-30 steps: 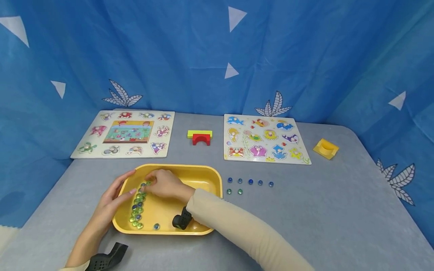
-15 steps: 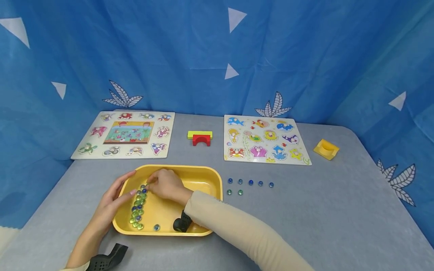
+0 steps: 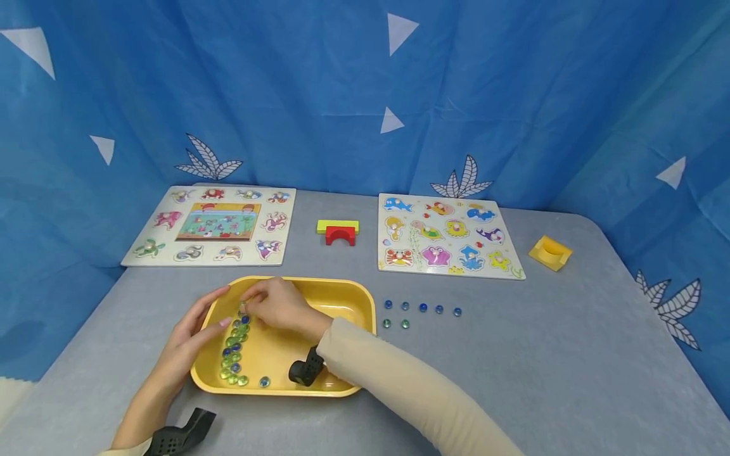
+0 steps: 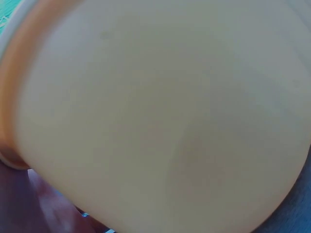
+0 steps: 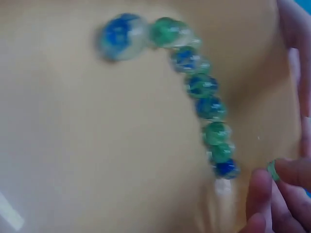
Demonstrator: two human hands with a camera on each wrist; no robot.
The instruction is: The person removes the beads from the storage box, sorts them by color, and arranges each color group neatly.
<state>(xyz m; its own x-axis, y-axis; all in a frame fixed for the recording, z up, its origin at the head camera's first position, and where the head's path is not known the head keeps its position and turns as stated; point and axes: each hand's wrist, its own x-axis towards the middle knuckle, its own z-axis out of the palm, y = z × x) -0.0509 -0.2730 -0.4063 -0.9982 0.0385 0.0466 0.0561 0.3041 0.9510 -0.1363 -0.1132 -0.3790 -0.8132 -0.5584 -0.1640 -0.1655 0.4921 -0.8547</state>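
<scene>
My left hand (image 3: pixel 185 342) holds the left end of a yellow plastic tray (image 3: pixel 274 392), its thumb over the rim and its other fingers along the outer corner. In the left wrist view the tray's pale wall (image 4: pixel 160 111) fills most of the picture. My right hand (image 3: pixel 279 305) reaches into the tray and pinches a small green marble (image 5: pixel 271 171) between thumb and fingertips. A staggered line of green and blue glass marbles (image 3: pixel 230 341) runs along the tray's left side. One bluish marble (image 3: pixel 265 382) lies apart near the front wall.
Right of the tray, several blue marbles (image 3: pixel 423 308) and two green marbles (image 3: pixel 387 323) lie in two rows. Behind are two sea-animal puzzle boards, a left board (image 3: pixel 205 256) and a right board (image 3: pixel 419 256), with a red arch block (image 3: pixel 340 232) between. A yellow block (image 3: pixel 550 253) sits farther right.
My right hand has shifted a little at the far end of the marble line. The front marbles of the line have rolled slightly right. My left hand stays at the tray's rim.
</scene>
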